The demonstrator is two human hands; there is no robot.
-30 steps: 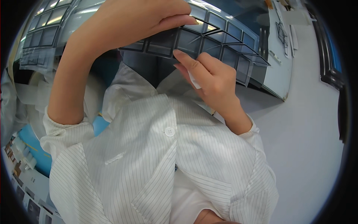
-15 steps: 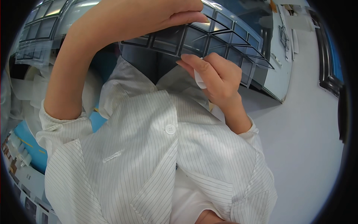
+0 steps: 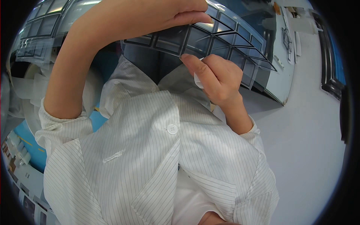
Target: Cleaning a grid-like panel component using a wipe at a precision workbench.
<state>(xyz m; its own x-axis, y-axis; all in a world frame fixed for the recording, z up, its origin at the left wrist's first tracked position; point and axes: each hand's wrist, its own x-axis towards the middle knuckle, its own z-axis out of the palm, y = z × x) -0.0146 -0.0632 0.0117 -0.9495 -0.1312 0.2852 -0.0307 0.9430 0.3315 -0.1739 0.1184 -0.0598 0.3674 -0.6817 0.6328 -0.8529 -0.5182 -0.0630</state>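
In the head view, a dark tray [image 3: 210,41] divided into a grid of square pockets is held up close to the camera, in front of the chest of a white pinstriped coat [image 3: 150,157]. The left hand [image 3: 157,17] is closed over the tray's upper edge, with the thumb underneath and the fingers on top. The right hand [image 3: 217,78] is curled against the tray's near edge, thumb tip touching the rim, and a small white piece [image 3: 198,79], perhaps a wipe or tag, is pinched between thumb and fingers; what it is cannot be told at this size.

The step in hand is judged to be an inspection or wiping of the tray's near edge, with the tray steadied by the left hand while the right hand works along the rim. For the next move, a steady left grip is called for so that the tray is not tilted further, and the right thumb has to be slid along the rim without the white piece being dropped.

The tray's long axis is seen running from the upper left of the picture toward the right edge, sloping slightly downward. Its far end points toward the grey floor [image 3: 307,123] and a grey cabinet [image 3: 281,75] to the right. More gridded trays [image 3: 41,22] are seen at the upper left, well apart from the held one.
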